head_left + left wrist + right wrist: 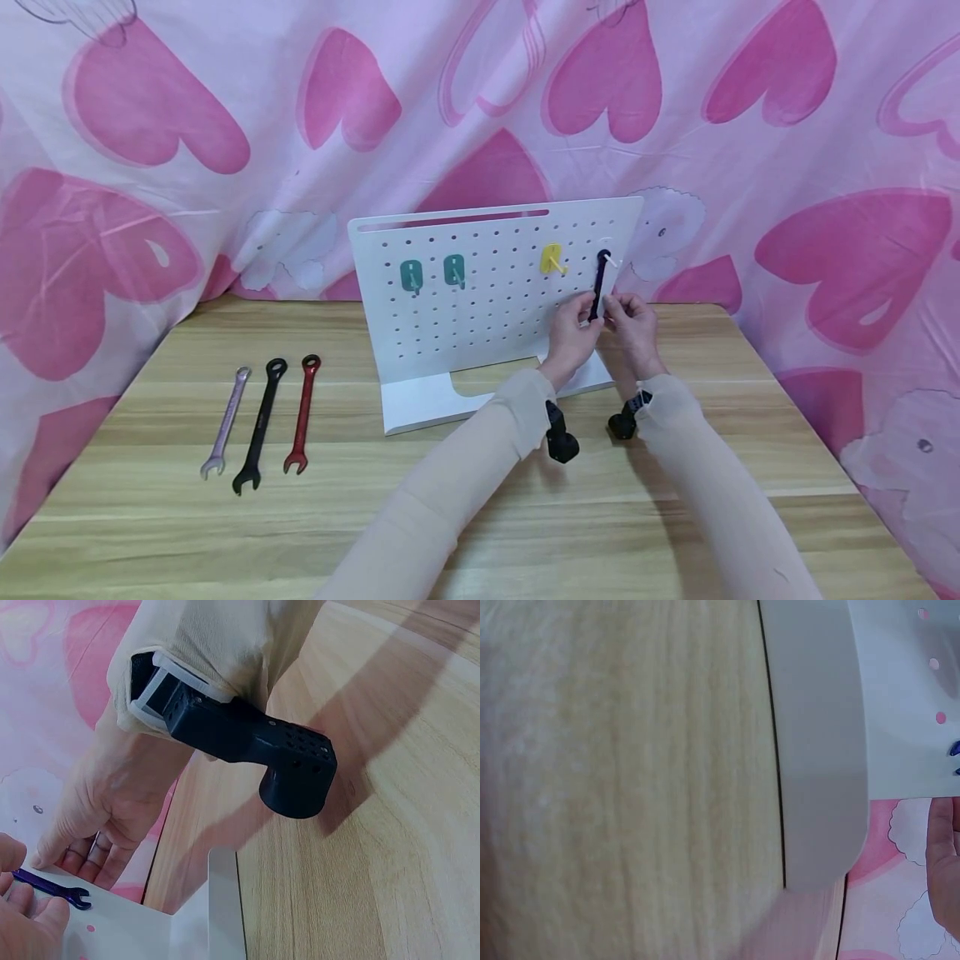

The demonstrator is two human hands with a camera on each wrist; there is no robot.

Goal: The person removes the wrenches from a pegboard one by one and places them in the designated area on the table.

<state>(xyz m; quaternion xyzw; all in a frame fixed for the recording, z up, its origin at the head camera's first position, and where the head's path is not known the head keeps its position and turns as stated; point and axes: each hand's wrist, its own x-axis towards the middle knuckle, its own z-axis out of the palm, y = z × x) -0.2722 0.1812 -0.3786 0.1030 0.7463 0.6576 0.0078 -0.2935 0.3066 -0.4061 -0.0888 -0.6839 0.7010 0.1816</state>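
Note:
A dark blue combination wrench (599,283) hangs by its ring end from a white hook (611,261) at the pegboard's (480,292) right side. My left hand (572,342) pinches the wrench's lower part between thumb and fingers. In the left wrist view the open jaw of the wrench (75,897) sticks out past those fingers, against the board. My right hand (637,333) grips the board's right edge, its thumb at the edge and other fingers behind. Only part of the right hand (945,877) shows in the right wrist view.
Two green hooks (454,272) and a yellow hook (552,259) are on the board. On the wooden table (360,533) at left lie a silvery-purple wrench (227,421), a black wrench (261,425) and a red wrench (303,412). Heart-patterned cloth (345,92) hangs behind.

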